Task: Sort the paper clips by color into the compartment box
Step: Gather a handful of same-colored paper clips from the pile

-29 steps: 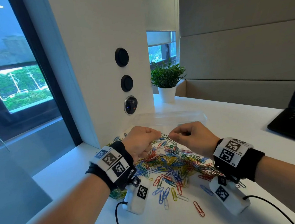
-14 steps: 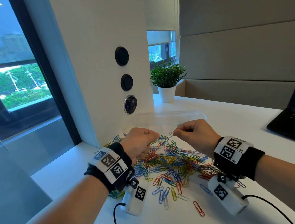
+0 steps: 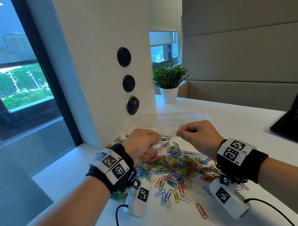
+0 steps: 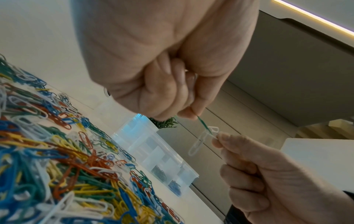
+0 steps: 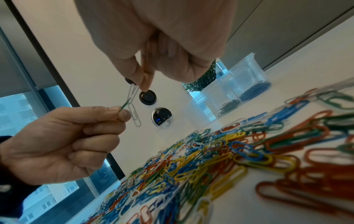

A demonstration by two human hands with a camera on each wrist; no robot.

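Observation:
A heap of mixed-colour paper clips (image 3: pixel 176 162) (image 4: pixel 57 159) (image 5: pixel 210 151) lies on the white table. Above its far edge my left hand (image 3: pixel 160 136) (image 4: pixel 188 114) (image 5: pixel 119 111) pinches a green clip (image 3: pixel 166 137) (image 4: pixel 203 123) (image 5: pixel 124 105). My right hand (image 3: pixel 178 132) (image 4: pixel 218 138) (image 5: pixel 142 86) pinches a white clip (image 3: pixel 173 133) (image 4: pixel 203 139) (image 5: pixel 134 91) hooked into the green one. In the right wrist view, a second white clip (image 5: pixel 135 115) hangs from it. The clear compartment box (image 3: pixel 172 118) (image 4: pixel 153 145) (image 5: pixel 239 84) stands just behind the hands, with dark green and blue clips in separate cells.
A white wall column with round black switches (image 3: pixel 124 56) rises at the table's back left. A potted plant (image 3: pixel 168 78) stands behind the box. A black laptop (image 3: pixel 297 123) sits to the right. Stray clips, one of them red (image 3: pixel 201 210), lie near the front.
My hands have drawn slightly apart and the right one has risen a little. The linked green and white clips now stretch between the fingertips.

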